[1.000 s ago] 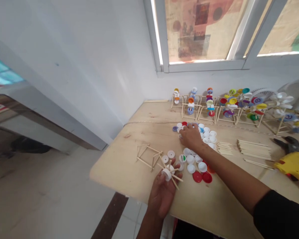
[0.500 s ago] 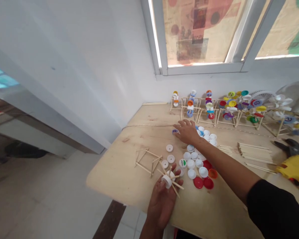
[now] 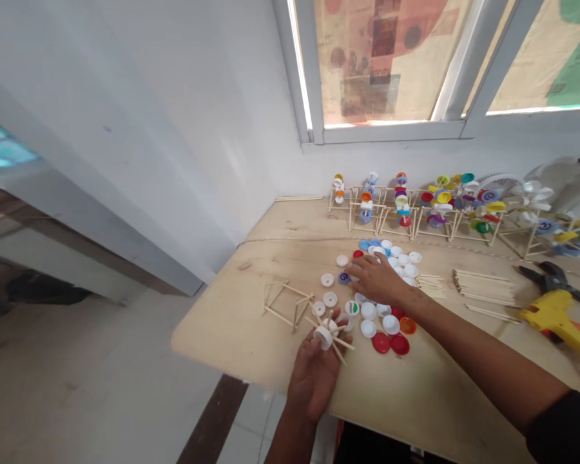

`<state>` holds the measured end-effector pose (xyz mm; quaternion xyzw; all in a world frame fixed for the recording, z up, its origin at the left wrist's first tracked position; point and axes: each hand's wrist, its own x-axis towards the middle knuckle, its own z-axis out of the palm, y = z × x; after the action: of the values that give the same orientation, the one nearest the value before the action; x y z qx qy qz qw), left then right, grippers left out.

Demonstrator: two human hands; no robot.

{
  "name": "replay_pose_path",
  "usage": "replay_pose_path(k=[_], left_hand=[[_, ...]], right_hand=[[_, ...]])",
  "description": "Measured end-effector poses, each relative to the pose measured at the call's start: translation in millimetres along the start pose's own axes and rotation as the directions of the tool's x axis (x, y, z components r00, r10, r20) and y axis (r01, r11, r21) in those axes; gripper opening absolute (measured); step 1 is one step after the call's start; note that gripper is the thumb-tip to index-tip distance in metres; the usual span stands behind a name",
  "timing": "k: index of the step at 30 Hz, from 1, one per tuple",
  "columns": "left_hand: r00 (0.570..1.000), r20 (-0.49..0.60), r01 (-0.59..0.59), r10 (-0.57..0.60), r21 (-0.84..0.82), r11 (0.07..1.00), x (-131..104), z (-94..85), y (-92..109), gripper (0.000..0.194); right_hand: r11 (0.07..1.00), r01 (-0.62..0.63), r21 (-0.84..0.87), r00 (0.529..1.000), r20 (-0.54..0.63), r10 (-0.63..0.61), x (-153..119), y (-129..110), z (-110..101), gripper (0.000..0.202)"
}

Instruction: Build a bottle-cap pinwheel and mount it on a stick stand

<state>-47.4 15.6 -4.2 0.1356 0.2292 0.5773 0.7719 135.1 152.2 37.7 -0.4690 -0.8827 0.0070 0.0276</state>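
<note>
My left hand (image 3: 314, 367) is closed around a small wheel hub of two white bottle caps (image 3: 324, 336) with wooden sticks fanning out from it. Palm down over the table, my right hand (image 3: 374, 277) has its fingers spread, the fingertips at a blue-purple bottle cap (image 3: 343, 278). Beneath and around that hand lie many loose caps, mostly white (image 3: 368, 310), with some red (image 3: 381, 343) and light blue ones. Several white caps with a centre hole (image 3: 330, 299) sit left of it. A stick frame (image 3: 286, 307) lies beside my left hand.
Finished stick stands with colourful cap wheels (image 3: 404, 203) line the back of the wooden table (image 3: 212, 322). To the right are bundled sticks (image 3: 483, 285), a yellow glue gun (image 3: 551, 316) and black-handled pliers (image 3: 551, 277). A string (image 3: 294, 240) crosses the table.
My right hand has come nearer across the table, and the blue-purple cap has moved nearer with it. Red and light blue caps behind it are now uncovered. My left hand keeps its hold.
</note>
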Motion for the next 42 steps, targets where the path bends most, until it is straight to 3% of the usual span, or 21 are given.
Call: replay_pose_path(k=[3, 8, 19, 25, 28, 31, 34, 37, 42], left_hand=[[1.000, 0.003, -0.002, 0.002, -0.001, 1.000, -0.1, 1.2, -0.5, 0.035], [1.000, -0.004, -0.023, 0.023, 0.000, 1.000, 1.0, 1.8, -2.6, 0.032], [0.999, 0.014, -0.052, 0.052, -0.003, 0.999, 4.4, -0.8, -5.5, 0.030], [1.000, 0.012, -0.021, 0.021, -0.001, 1.000, 0.4, 2.1, -1.6, 0.030], [1.000, 0.007, -0.031, 0.031, 0.023, 0.999, 0.1, 2.0, -2.0, 0.032], [0.998, -0.024, -0.065, 0.066, 0.053, 0.996, 0.1, 3.3, -3.7, 0.032], [0.991, -0.059, -0.119, 0.124, 0.086, 0.989, -1.9, 6.8, -5.6, 0.028], [0.980, -0.090, -0.165, 0.176, 0.118, 0.979, -6.2, 12.4, -7.3, 0.025], [0.969, -0.133, -0.198, 0.210, 0.102, 0.975, -9.8, 23.0, -9.7, 0.021]], right_hand=[[0.999, 0.003, 0.044, 1.000, -0.027, -0.002, -11.9, 5.8, -5.2, 0.036], [0.990, -0.112, 0.088, 0.991, -0.063, 0.118, -14.8, 21.4, -13.6, 0.038], [0.998, 0.033, 0.054, 0.999, -0.030, -0.032, 39.7, -7.0, 3.6, 0.031], [0.996, 0.048, 0.078, 0.998, -0.055, -0.044, 7.0, 11.0, 1.3, 0.032], [0.980, -0.063, 0.187, 0.984, -0.153, 0.092, -15.2, 41.7, 0.9, 0.037], [0.914, -0.278, 0.295, 0.912, -0.216, 0.348, -31.2, 78.9, 5.3, 0.041], [0.850, -0.426, 0.310, 0.841, -0.209, 0.499, -38.7, 104.2, 13.5, 0.046], [0.815, -0.478, 0.327, 0.821, -0.166, 0.547, -39.0, 106.9, 22.3, 0.046], [0.818, -0.466, 0.337, 0.848, -0.096, 0.522, -38.4, 87.8, 26.4, 0.046]])
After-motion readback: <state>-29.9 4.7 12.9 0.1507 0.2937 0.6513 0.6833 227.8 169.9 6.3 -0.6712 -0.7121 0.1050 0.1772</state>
